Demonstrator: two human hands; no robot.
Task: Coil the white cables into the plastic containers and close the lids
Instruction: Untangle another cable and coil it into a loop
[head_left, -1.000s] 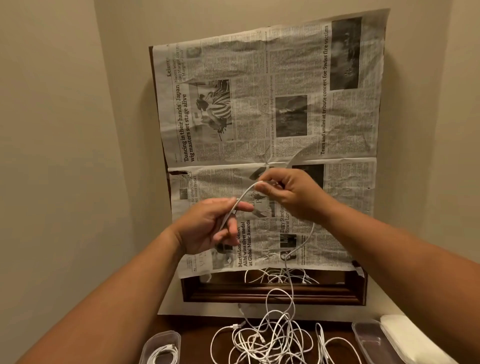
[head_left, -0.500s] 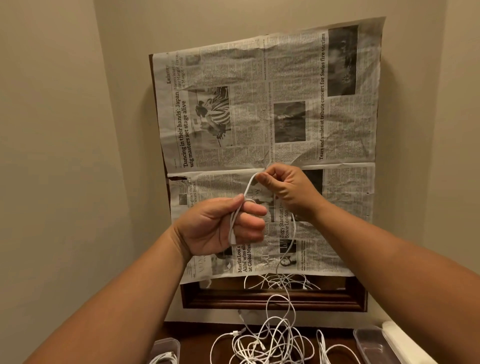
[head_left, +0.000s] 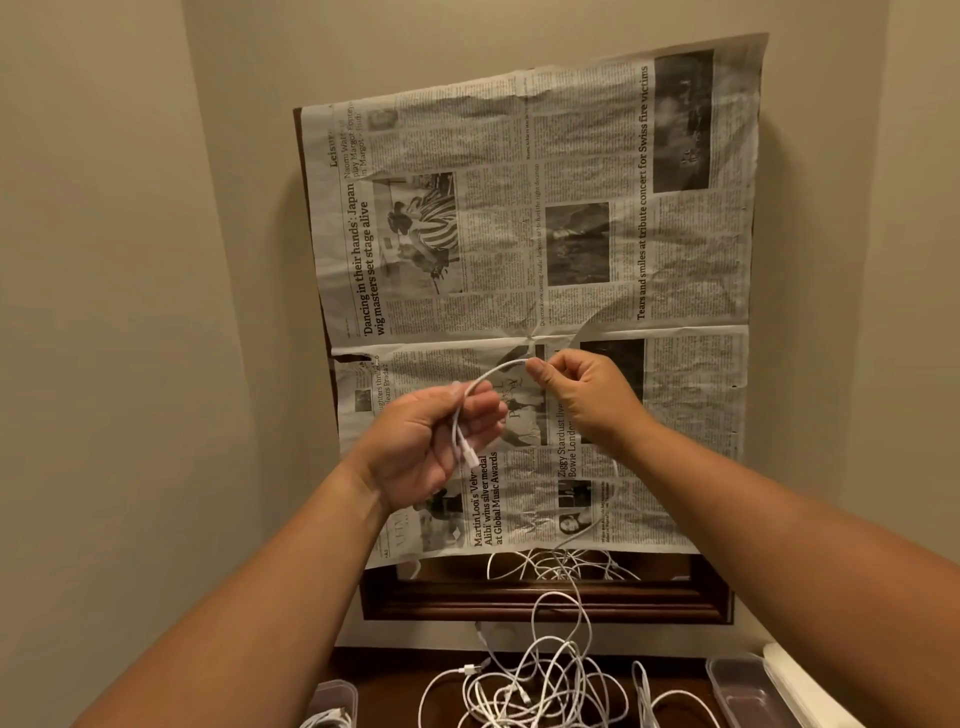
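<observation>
My left hand (head_left: 436, 441) holds a small loop of white cable (head_left: 493, 371) raised in front of me, its connector end hanging from the fingers. My right hand (head_left: 582, 392) pinches the same cable a little farther along, up and to the right. From there the cable drops down to a tangled pile of white cables (head_left: 530, 686) on the dark wooden surface. A clear plastic container (head_left: 335, 701) with a coiled cable inside sits at the bottom left. Another clear container (head_left: 748, 691) stands empty at the bottom right, beside a white lid (head_left: 800, 680).
A sheet of newspaper (head_left: 545, 234) covers a dark wood-framed mirror (head_left: 545, 603) on the beige wall; cables are reflected along its bare bottom strip. Walls close in on the left and right.
My left hand has opened somewhat and the cable loop with its connector now hangs from its fingers. My right hand has drawn the cable slightly rightward. The camera has tilted up a little.
</observation>
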